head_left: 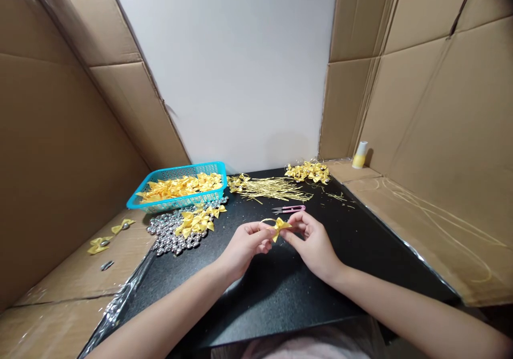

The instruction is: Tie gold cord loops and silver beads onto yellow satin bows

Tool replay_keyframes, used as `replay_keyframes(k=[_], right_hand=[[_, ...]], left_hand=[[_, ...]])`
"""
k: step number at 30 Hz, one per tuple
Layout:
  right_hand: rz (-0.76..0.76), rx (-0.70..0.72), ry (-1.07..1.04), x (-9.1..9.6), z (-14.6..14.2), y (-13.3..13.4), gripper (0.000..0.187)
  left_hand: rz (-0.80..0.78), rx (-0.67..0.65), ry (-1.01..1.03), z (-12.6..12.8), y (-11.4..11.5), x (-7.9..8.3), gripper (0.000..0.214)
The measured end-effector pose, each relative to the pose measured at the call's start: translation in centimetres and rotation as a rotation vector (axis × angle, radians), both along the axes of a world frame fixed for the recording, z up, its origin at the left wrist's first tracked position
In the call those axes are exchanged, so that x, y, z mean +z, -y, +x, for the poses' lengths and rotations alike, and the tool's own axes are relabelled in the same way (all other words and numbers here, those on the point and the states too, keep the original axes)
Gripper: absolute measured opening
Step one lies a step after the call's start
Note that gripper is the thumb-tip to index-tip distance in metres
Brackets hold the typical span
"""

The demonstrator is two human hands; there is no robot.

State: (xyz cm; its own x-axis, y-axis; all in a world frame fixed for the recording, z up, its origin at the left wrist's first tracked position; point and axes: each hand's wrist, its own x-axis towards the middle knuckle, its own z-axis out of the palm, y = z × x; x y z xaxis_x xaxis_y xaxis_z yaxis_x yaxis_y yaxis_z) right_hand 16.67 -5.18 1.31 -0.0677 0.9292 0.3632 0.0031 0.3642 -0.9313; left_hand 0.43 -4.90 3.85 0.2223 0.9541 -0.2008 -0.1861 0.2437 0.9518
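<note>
Between my hands, over the black table, is a yellow ribbon bow (280,227). My left hand (252,241) pinches its left side, and a thin yellow loop of cord rises beside those fingertips. On the other side my right hand (310,241) grips the bow with thumb and fingers. Just beyond the hands lies a pair of pink-handled thread snips (289,209). To the left are more yellow bows (196,221) on a heap of silver beads (168,233). Whether a bead sits behind the held bow is hidden.
A turquoise basket (140,206) of yellow bows stands back left. Cut yellow cords (272,189) and a bow pile (308,172) lie at the back. A thread cone (359,155) stands right, near loose thread. Cardboard walls (441,108) flank the black table (360,241).
</note>
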Motion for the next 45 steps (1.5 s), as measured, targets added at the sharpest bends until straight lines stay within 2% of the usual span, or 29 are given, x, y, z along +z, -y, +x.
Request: replay_keyframes(k=[5, 7, 9, 12, 16, 19, 24, 27, 31, 35, 40, 43, 45], right_hand=[[0.163, -0.206, 0.117, 0.6, 0.6, 0.0, 0.01], [0.108, -0.149, 0.141, 0.8, 0.6, 0.0, 0.012], [-0.019, -0.018, 0.146, 0.8, 0.4, -0.1, 0.017], [-0.175, 0.12, 0.062, 0.7, 0.0, -0.2, 0.024], [-0.203, 0.114, -0.006, 0.8, 0.1, -0.3, 0.023], [-0.106, 0.083, 0.075, 1.0, 0.6, 0.1, 0.018], [0.4, -0.181, 0.273, 1.5, 1.0, 0.7, 0.003], [0.587, -0.226, 0.42, 1.4, 0.7, 0.9, 0.007], [0.627, -0.283, 0.536, 1.0, 0.4, 0.8, 0.015], [0.612, -0.28, 0.551, 0.8, 0.3, 0.8, 0.008], [0.62, -0.21, 0.49, 1.0, 0.5, 0.7, 0.011], [0.634, -0.158, 0.364, 1.2, 0.8, 0.6, 0.012], [0.588, -0.117, 0.244, 1.3, 1.0, 0.6, 0.011]], left_hand=[[-0.058, 0.098, 0.08, -0.2, -0.3, 0.2, 0.025], [-0.092, 0.097, 0.112, -0.3, -0.5, 0.4, 0.027], [-0.106, 0.077, 0.129, -0.3, -0.5, 0.5, 0.028], [-0.116, 0.044, 0.131, -0.3, -0.4, 0.5, 0.03], [-0.103, 0.062, 0.135, -0.2, -0.4, 0.4, 0.03], [-0.065, 0.114, 0.122, -0.3, -0.5, 0.3, 0.027], [0.13, 0.161, -0.056, -0.2, -0.3, 0.4, 0.022], [0.243, 0.135, -0.177, 0.0, 0.2, 0.2, 0.022], [0.429, 0.12, -0.348, 0.2, 0.8, -0.3, 0.02], [0.52, 0.129, -0.457, 0.3, 1.2, -0.6, 0.017], [0.381, 0.077, -0.337, 0.5, 0.9, -0.3, 0.013], [0.263, 0.06, -0.335, 0.6, 0.3, -0.1, 0.012], [0.199, 0.041, -0.337, 0.5, 0.0, -0.1, 0.012]])
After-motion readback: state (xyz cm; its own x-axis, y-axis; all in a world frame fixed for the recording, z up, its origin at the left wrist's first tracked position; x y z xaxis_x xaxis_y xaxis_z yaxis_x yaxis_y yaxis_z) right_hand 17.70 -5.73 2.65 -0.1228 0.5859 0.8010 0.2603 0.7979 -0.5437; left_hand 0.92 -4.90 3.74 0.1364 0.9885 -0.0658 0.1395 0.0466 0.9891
